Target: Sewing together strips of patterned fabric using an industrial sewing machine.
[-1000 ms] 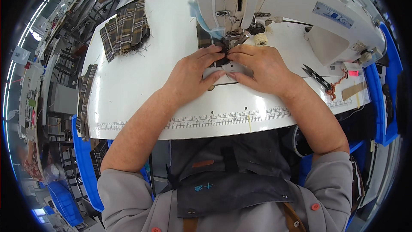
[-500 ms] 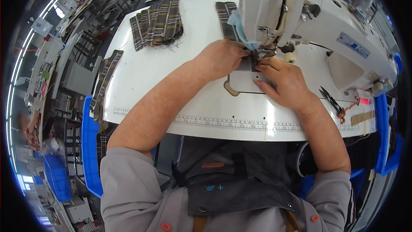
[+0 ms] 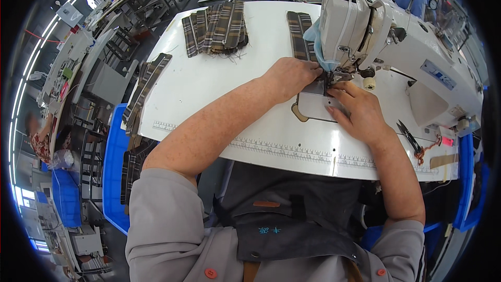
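Note:
A white sewing machine [image 3: 360, 31] stands over the white table, with a metal plate [image 3: 315, 100] under its needle area. A dark plaid fabric strip [image 3: 300, 31] lies left of the machine head and runs toward the presser foot. My left hand [image 3: 289, 78] is closed at the near end of this strip, its fingertips partly hidden beside the foot. From the right, my right hand [image 3: 360, 112] reaches to the foot. Its fingers bend toward the needle, while the thumb rests apart on the plate. Any cloth under the right fingertips is too hidden to make out.
Overlapping plaid pieces [image 3: 222, 28] lie at the back left; more plaid strips [image 3: 148, 86] hang over the left edge above a blue bin [image 3: 112, 177]. Black thread snips [image 3: 408, 134] lie right of my hand. A light blue cloth [image 3: 319, 47] hangs on the machine head.
The whole view has shifted, so the table and machine appear further right and slightly lower. Both hands stay at the presser foot with nearly the same pose.

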`<act>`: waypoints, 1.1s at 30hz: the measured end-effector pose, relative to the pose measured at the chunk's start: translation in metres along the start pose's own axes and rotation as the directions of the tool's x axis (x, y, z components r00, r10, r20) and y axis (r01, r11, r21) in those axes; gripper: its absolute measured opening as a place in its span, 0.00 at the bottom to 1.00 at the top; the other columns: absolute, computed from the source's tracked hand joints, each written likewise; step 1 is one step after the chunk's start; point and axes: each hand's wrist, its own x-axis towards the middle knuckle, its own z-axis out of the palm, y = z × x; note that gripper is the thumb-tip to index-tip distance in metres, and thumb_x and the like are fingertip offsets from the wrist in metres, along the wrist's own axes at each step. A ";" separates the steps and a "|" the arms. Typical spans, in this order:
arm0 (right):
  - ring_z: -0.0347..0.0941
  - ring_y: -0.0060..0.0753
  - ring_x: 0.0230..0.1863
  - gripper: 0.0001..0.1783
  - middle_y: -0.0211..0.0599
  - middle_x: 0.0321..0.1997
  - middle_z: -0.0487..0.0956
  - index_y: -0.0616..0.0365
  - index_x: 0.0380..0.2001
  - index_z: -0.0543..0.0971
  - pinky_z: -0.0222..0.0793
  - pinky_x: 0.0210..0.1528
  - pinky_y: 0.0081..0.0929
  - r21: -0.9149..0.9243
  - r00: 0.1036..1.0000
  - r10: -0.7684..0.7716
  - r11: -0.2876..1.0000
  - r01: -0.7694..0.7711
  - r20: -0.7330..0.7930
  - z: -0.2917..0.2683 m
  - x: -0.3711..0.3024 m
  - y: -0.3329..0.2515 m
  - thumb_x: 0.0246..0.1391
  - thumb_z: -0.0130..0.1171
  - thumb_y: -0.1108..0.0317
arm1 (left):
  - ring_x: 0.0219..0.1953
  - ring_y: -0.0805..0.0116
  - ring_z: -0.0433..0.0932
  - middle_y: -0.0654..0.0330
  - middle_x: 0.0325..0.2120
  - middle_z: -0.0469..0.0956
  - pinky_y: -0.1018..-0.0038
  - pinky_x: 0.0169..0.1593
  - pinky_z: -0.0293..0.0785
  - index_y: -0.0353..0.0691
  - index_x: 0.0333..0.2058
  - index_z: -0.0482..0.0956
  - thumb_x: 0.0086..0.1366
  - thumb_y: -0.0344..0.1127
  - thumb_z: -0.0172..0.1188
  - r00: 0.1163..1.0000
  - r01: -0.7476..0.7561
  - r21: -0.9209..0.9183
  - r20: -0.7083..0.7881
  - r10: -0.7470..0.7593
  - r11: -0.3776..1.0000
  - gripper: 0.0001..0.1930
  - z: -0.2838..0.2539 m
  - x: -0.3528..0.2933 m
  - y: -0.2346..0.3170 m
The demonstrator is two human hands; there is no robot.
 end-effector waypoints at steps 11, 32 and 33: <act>0.82 0.46 0.46 0.19 0.39 0.51 0.82 0.60 0.48 0.84 0.79 0.46 0.40 0.010 1.000 0.006 1.000 -0.007 0.018 0.000 0.001 -0.001 0.56 0.68 0.63 | 0.53 0.63 0.83 0.59 0.48 0.83 0.68 0.56 0.80 0.37 0.52 0.82 0.64 0.29 0.61 0.985 -0.132 0.219 -0.083 0.154 0.967 0.17 0.009 -0.001 -0.010; 0.83 0.47 0.47 0.18 0.39 0.52 0.82 0.57 0.49 0.85 0.79 0.48 0.40 0.017 1.000 0.021 1.000 -0.021 0.021 0.000 -0.002 0.000 0.56 0.68 0.63 | 0.49 0.50 0.84 0.51 0.48 0.86 0.56 0.58 0.77 0.48 0.54 0.85 0.63 0.45 0.67 0.517 0.742 -0.233 -0.397 -0.758 0.629 0.21 -0.041 -0.153 -0.134; 0.83 0.47 0.47 0.18 0.39 0.52 0.82 0.57 0.49 0.85 0.79 0.48 0.40 0.026 1.000 0.019 0.999 -0.020 0.020 0.000 0.000 -0.002 0.56 0.68 0.63 | 0.49 0.50 0.85 0.51 0.49 0.86 0.57 0.57 0.77 0.48 0.55 0.84 0.64 0.47 0.67 0.436 0.819 -0.171 -0.437 -0.787 0.548 0.22 -0.036 -0.183 -0.155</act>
